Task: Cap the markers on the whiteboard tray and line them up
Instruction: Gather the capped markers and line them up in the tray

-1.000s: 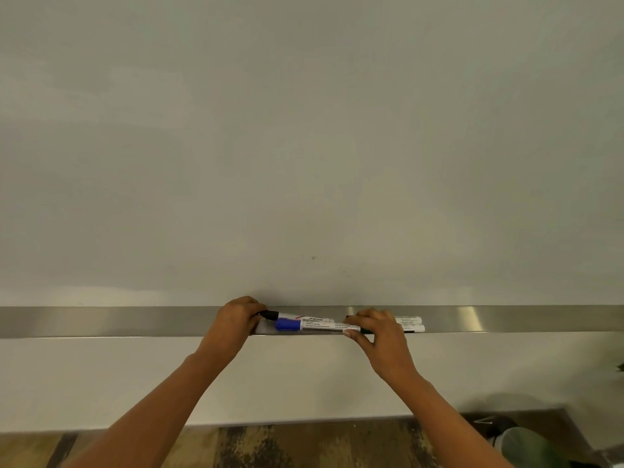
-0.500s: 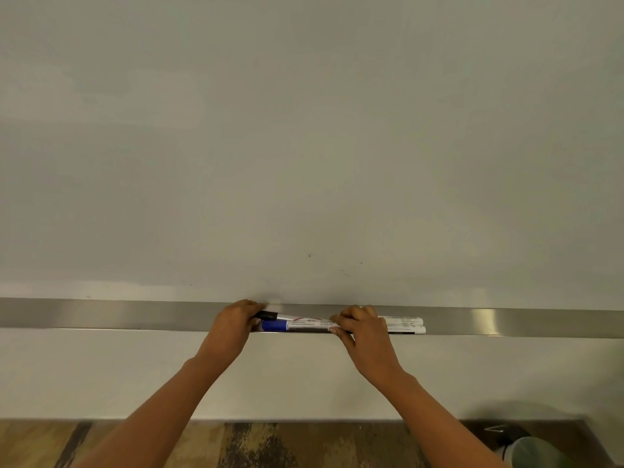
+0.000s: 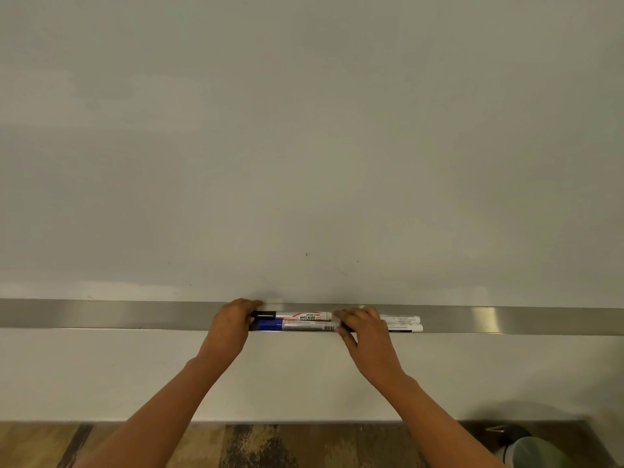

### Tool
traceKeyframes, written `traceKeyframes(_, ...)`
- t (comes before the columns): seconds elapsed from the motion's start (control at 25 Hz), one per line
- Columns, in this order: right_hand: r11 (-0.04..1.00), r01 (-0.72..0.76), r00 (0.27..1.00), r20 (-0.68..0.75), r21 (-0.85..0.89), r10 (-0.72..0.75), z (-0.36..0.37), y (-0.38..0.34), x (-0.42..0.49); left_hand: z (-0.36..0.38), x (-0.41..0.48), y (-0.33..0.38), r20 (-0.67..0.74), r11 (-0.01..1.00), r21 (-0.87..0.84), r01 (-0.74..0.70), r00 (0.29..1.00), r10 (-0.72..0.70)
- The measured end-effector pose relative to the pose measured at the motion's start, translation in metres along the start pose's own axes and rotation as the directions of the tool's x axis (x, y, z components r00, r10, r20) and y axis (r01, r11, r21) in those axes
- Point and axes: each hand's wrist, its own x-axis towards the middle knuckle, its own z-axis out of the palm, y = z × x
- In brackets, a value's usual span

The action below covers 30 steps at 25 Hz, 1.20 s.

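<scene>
**Four markers lie on the tray with a hand at each end of the left pair**

Where the long brushed-metal whiteboard tray [image 3: 135, 314] runs across the foot of the pale grey whiteboard [image 3: 304, 146], four white-barrelled markers lie on their sides in two rows, one behind the other. The black-capped marker with red lettering [image 3: 297, 315] lies at the back, its cap pointing left. The blue-capped marker with a barcode label [image 3: 297, 325] lies just in front of it, touching along its length, its cap also to the left. To the right, two more white markers [image 3: 403, 324] lie in the same two rows, their left ends hidden.

The left hand [image 3: 233, 327] rests at the capped ends of the left pair, fingers curled over the tray edge against the caps; whether they pinch anything cannot be told. The right hand [image 3: 366, 336] lies across the middle of the group, fingers bent and spread on top of the barrels where the two pairs meet, thumb below the tray's front lip; it presses down and does not wrap around any one marker.

Below the tray is a plain white wall [image 3: 101, 373], then patterned brown flooring [image 3: 270, 447]. A pale green bin [image 3: 537, 450] stands at the lower right corner.
</scene>
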Motion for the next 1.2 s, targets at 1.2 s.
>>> traceKeyframes(1.2,0.849,-0.499,0.842,-0.137,0.172,0.522,-0.053,0.062,-0.008,0.003,-0.003,0.033,-0.068,0.881,-0.366,0.300,0.936,-0.347)
